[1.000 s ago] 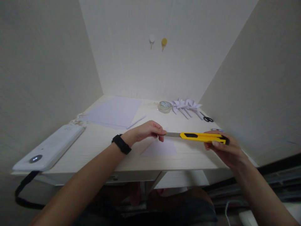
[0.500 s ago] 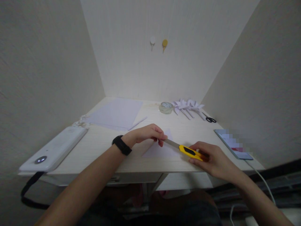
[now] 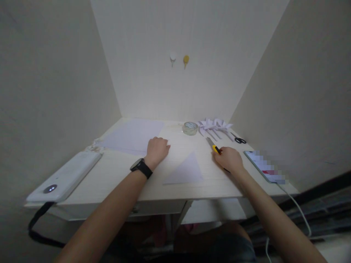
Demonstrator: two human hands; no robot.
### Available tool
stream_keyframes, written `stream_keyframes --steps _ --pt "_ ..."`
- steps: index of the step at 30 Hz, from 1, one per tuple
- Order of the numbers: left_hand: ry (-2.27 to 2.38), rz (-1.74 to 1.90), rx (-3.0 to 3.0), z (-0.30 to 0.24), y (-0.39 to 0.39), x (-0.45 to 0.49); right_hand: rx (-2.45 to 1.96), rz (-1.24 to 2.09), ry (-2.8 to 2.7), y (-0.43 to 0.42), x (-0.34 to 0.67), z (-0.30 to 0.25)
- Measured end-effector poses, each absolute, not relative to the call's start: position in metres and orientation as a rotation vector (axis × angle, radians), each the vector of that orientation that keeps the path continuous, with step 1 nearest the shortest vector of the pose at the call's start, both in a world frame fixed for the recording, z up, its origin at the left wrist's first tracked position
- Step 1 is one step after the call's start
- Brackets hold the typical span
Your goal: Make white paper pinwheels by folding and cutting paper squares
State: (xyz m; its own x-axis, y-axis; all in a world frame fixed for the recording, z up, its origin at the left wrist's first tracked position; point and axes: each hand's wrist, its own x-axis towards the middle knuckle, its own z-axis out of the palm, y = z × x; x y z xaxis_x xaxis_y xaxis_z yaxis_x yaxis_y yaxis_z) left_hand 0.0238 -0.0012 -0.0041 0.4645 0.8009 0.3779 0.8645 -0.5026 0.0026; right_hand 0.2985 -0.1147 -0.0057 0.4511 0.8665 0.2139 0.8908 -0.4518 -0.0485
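Note:
My right hand [image 3: 229,159] is closed around a yellow and black utility knife [image 3: 216,149], low over the right part of the table. Its metal blade sticks out toward the back of the table. My left hand [image 3: 158,149], with a black watch on the wrist, is back-up by the near corner of the large white paper sheet [image 3: 131,133]. Its fingers are curled under and mostly hidden, so what they hold cannot be made out. Between my hands, a triangular piece of white paper [image 3: 185,171] lies flat near the front edge.
Clear tape [image 3: 190,128], paper pinwheels [image 3: 215,128] with sticks and black scissors [image 3: 240,140] lie at the back right. A phone [image 3: 264,167] with a cable is at the right edge, a white device [image 3: 65,177] with a black strap at the left. Walls enclose the table [image 3: 123,175].
My left hand has let go of the knife's blade and moved left, over where a thin paper stick lay. My right hand has carried the knife forward, turning its blade toward the back.

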Motion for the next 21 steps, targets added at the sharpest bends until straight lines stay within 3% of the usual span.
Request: stream_keyframes --steps 10,14,21 --pt "-1.599 -0.857 -2.813 -0.017 0.009 0.025 -2.503 -0.177 -1.55 -0.095 0.307 -0.012" --pt "-1.419 -0.967 -3.0 -0.022 0.001 0.033 -2.468 -0.22 -1.561 -0.09 0.313 -0.02" --pt "-1.382 -0.916 -2.885 -0.001 -0.014 0.025 -2.331 -0.274 -1.628 -0.092 0.32 -0.029"
